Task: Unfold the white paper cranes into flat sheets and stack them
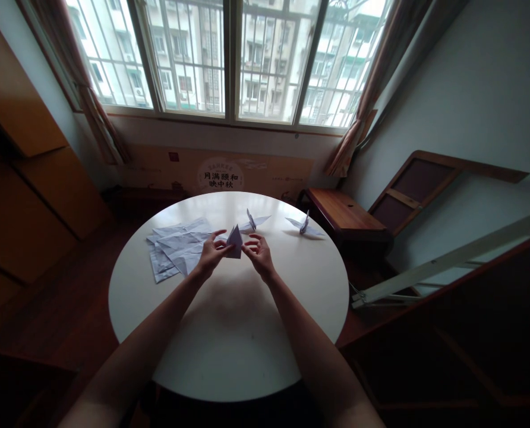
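Note:
A small folded piece of white paper (235,242) with a pointed top is held up above the round white table (229,356). My left hand (212,252) pinches its left side, thumb in front. At its right edge, the fingertips of my right hand (258,254) close on the paper. Just behind the hands stands a folded paper crane (252,222), partly covered by the held paper and fingers. Another paper crane (305,226) rests near the table's right back edge. Several creased white sheets (173,246) lie overlapping to the left of my left hand.
A low wooden stool or bench (347,209) stands beyond the table at the right, near a leaning wooden frame (412,190). Behind the table is a long printed cardboard panel (158,166) beneath the barred window. Wooden cabinets (42,202) are at the left.

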A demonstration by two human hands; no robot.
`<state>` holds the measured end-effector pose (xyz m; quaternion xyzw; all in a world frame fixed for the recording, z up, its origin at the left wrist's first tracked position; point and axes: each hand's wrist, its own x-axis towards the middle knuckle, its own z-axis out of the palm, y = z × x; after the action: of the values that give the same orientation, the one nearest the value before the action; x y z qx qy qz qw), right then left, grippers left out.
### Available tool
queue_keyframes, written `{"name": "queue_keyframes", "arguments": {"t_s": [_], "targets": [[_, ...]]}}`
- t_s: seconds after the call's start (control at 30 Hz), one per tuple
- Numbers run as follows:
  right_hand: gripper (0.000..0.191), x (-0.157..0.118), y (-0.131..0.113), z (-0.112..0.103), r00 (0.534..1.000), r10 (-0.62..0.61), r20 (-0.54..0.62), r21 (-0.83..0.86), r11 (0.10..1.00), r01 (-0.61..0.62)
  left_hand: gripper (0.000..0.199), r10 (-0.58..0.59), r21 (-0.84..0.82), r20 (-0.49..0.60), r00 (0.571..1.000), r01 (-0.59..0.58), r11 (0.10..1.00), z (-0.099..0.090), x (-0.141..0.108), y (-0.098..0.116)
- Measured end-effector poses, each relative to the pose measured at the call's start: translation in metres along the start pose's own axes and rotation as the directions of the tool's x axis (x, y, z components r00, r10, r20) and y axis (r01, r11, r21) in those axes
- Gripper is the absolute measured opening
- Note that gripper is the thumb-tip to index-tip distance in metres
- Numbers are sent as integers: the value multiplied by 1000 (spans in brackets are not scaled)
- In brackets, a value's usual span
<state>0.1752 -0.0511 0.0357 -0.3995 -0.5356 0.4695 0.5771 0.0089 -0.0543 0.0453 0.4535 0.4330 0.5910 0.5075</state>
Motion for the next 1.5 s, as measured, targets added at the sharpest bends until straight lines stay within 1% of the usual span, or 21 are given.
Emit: {"name": "queue_keyframes", "arguments": {"t_s": [0.03, 0.07, 0.13, 0.23, 0.4, 0.47, 0.6, 0.7, 0.8, 0.87, 1.0, 1.13, 1.27, 1.5], "targets": [[47, 0, 1, 0, 1000, 24, 17, 3, 1000, -24, 80, -4, -3, -4, 1000, 3, 1000, 0, 0, 0], [44, 0, 3, 1, 998, 44, 41, 12, 999, -45, 75, -9, -6, 0, 1000, 9, 1000, 0, 0, -1], [40, 1, 5, 1, 995, 61, 78, 41, 997, -65, 59, -26, -15, 37, 999, 27, 1000, 0, -1, -1], [39, 1, 7, 1, 998, 41, 57, 80, 996, -45, 45, -60, -45, 128, 990, 66, 997, 2, -5, 0], [31, 1, 7, 0, 1000, -2, 6, 61, 998, 1, 39, -117, -145, 266, 957, 160, 976, 5, -10, 6], [28, 1, 7, 0, 1000, -21, 10, 34, 999, 21, 39, -119, -168, 294, 948, 173, 970, 5, -11, 7], [21, 0, 8, 0, 996, -84, 25, -41, 996, 85, 38, -115, -157, 274, 955, 162, 974, 7, -11, 5], [20, -1, 9, 1, 993, -110, 33, -94, 989, 112, 39, -119, -154, 242, 963, 159, 975, 7, -11, 3], [24, -3, 8, 1, 993, -102, 57, -113, 988, 108, 40, -118, -154, 214, 970, 153, 976, 7, -10, 2], [30, -4, 6, 2, 992, -91, 92, -101, 990, 100, 37, -108, -157, 200, 974, 141, 977, 6, -9, 1], [39, -5, 6, 2, 984, -83, 161, -102, 990, 100, 34, -99, -165, 212, 972, 136, 977, 5, -8, 0], [39, -3, 9, 2, 985, -112, 132, -106, 986, 126, 39, -119, -157, 214, 970, 154, 975, 6, -9, 1], [40, -2, 13, 3, 979, -144, 142, -142, 976, 164, 40, -104, -180, 190, 976, 138, 974, 8, -9, 3], [36, -2, 17, 3, 981, -112, 157, -180, 974, 140, 44, -59, -129, 186, 981, 84, 988, 10, -10, 0]]}}
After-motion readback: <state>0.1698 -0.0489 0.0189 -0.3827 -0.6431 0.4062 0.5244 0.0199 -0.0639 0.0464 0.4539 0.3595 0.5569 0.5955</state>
